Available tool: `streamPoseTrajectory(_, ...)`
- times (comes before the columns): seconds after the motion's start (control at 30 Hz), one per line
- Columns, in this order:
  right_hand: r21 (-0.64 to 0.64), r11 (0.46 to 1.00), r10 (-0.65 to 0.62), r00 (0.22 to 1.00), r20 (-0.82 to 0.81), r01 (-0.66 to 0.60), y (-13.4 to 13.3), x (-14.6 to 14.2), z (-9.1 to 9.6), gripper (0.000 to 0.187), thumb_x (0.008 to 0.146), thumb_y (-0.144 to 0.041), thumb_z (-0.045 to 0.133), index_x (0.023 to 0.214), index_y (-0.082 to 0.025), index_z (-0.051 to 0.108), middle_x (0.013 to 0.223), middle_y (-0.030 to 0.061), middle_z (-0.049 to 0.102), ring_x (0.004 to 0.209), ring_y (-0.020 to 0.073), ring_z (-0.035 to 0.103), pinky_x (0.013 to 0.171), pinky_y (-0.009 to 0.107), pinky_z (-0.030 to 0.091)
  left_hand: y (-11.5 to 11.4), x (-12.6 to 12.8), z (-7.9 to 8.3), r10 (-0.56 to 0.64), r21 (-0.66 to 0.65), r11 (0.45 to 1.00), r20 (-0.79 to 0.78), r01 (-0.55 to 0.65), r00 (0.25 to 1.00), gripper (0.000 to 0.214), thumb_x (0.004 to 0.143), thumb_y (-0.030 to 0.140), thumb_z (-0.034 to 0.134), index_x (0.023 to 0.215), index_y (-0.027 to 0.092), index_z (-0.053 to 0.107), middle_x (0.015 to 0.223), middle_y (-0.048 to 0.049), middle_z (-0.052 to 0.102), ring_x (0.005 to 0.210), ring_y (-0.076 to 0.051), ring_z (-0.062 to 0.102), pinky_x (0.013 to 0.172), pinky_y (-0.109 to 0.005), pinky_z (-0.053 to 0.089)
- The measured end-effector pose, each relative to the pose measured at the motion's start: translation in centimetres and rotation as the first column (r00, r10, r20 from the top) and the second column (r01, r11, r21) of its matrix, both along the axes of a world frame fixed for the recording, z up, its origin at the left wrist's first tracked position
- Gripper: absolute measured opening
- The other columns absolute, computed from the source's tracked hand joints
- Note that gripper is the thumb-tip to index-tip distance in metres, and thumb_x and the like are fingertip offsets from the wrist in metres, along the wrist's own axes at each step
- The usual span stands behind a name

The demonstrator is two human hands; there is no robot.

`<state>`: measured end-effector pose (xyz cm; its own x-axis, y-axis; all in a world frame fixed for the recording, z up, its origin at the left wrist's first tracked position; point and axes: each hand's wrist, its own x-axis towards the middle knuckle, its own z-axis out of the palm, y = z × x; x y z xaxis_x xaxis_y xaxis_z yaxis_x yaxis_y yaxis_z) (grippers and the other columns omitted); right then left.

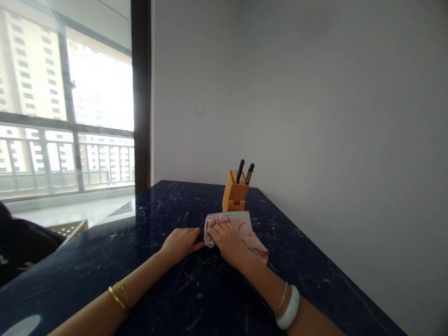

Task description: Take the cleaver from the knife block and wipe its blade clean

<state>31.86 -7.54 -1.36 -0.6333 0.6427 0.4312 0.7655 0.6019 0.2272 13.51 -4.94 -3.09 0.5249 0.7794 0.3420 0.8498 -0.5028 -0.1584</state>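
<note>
My left hand (180, 243) is closed around the black handle (200, 237) of a cleaver just left of the table's middle line. Its broad pale-grey blade (245, 215) points right, and only the far edge and corner show. A white cloth with red markings (250, 238) is folded over the blade and hides most of it. My right hand (226, 242) grips the cloth from above, its fingers curled over the folded part beside the handle. The cloth's loose end trails to the right under my right wrist.
Behind the cleaver stands a wooden knife block (235, 196) holding two dark-handled tools (240, 171). Everything rests on a dark blue marble-patterned table (168, 200). A wall (315, 140) runs along the right side. At the lower left are a black item (24, 247) and a window beyond.
</note>
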Motion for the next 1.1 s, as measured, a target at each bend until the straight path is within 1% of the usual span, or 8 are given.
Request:
streamPoseTrajectory(0.2,0.032,0.987,-0.154,0.987,-0.051,0.156,0.4,0.8,-0.3,0.038,0.087,-0.009,0.025,0.119,-0.013,0.045,0.111,0.0123,0.056,0.105,0.0213,0.047,0.09,0.038,0.031,0.2,-0.1,-0.1,-0.014,0.001,1.0,0.008,0.014,1.0,0.046,0.083,0.058,0.031,0.083,0.018,0.055,0.078,-0.0066,0.066,0.074,-0.025,0.064,0.061,-0.03,0.044)
streamPoseTrajectory(0.37,0.015,0.982,-0.188,0.98,-0.066,0.189,0.7,2.1,-0.4,0.039,0.085,-0.009,0.029,0.12,-0.015,0.045,0.12,0.0107,0.051,0.115,0.0208,0.04,0.094,0.038,0.03,0.2,-0.2,-0.2,-0.048,0.002,0.999,0.006,0.048,0.999,0.044,0.084,0.057,0.032,0.083,0.019,0.054,0.079,-0.0054,0.066,0.075,-0.023,0.064,0.061,-0.029,0.044)
streamPoseTrajectory(0.53,0.02,0.968,-0.248,0.962,-0.117,0.252,0.9,2.6,-0.6,0.043,0.084,-0.009,0.03,0.126,-0.01,0.038,0.122,0.0133,0.049,0.113,0.0233,0.042,0.095,0.041,0.029,0.1,-0.2,-0.2,-0.074,0.005,0.997,0.005,0.074,0.997,0.044,0.085,0.056,0.031,0.084,0.019,0.054,0.08,-0.0051,0.065,0.075,-0.023,0.063,0.061,-0.029,0.044)
streamPoseTrajectory(0.63,0.003,0.981,-0.194,0.972,-0.133,0.196,0.8,2.2,-0.9,0.043,0.083,-0.006,0.03,0.124,-0.011,0.039,0.12,0.012,0.051,0.111,0.0215,0.042,0.097,0.039,0.026,0.1,-0.3,-0.2,-0.079,0.007,0.997,0.005,0.078,0.997,0.044,0.085,0.056,0.031,0.083,0.018,0.054,0.079,-0.0052,0.065,0.075,-0.023,0.063,0.061,-0.029,0.044)
streamPoseTrajectory(0.77,-0.036,0.998,-0.055,0.991,-0.123,0.051,0.2,1.1,-1.0,0.036,0.083,-0.005,0.032,0.113,-0.015,0.048,0.109,0.0089,0.056,0.109,0.0184,0.043,0.097,0.036,0.025,0.2,-0.3,-0.1,-0.084,0.011,0.996,0.004,0.084,0.996,0.044,0.084,0.056,0.032,0.084,0.018,0.054,0.079,-0.0047,0.065,0.074,-0.023,0.063,0.061,-0.029,0.044)
streamPoseTrajectory(0.87,-0.053,0.999,-0.005,0.994,-0.11,-0.001,-0.1,0.7,-0.8,0.032,0.084,-0.006,0.034,0.106,-0.019,0.052,0.105,0.007,0.057,0.106,0.0176,0.045,0.096,0.035,0.026,0.2,-0.2,-0.2,-0.087,0.014,0.996,0.004,0.087,0.996,0.044,0.084,0.056,0.032,0.084,0.019,0.054,0.078,-0.004,0.065,0.074,-0.023,0.063,0.06,-0.03,0.044)
streamPoseTrajectory(0.97,-0.033,0.999,-0.01,0.993,-0.117,0.006,-0.1,1.1,-0.7,0.032,0.084,-0.008,0.035,0.108,-0.021,0.052,0.111,0.007,0.055,0.111,0.0184,0.042,0.097,0.037,0.025,0.3,-0.2,-0.3,-0.086,0.017,0.996,0.002,0.086,0.996,0.044,0.084,0.057,0.031,0.083,0.019,0.054,0.077,-0.004,0.065,0.073,-0.023,0.063,0.06,-0.03,0.044)
streamPoseTrajectory(1.1,-0.023,0.997,-0.075,0.983,-0.17,0.072,0.5,1.7,-1.0,0.039,0.081,-0.014,0.043,0.12,-0.013,0.044,0.121,0.0115,0.049,0.113,0.0219,0.04,0.098,0.038,0.026,0.4,-0.2,-0.4,-0.082,0.016,0.996,0.0,0.082,0.997,0.044,0.084,0.057,0.031,0.081,0.019,0.054,0.076,-0.0046,0.065,0.072,-0.023,0.064,0.06,-0.029,0.044)
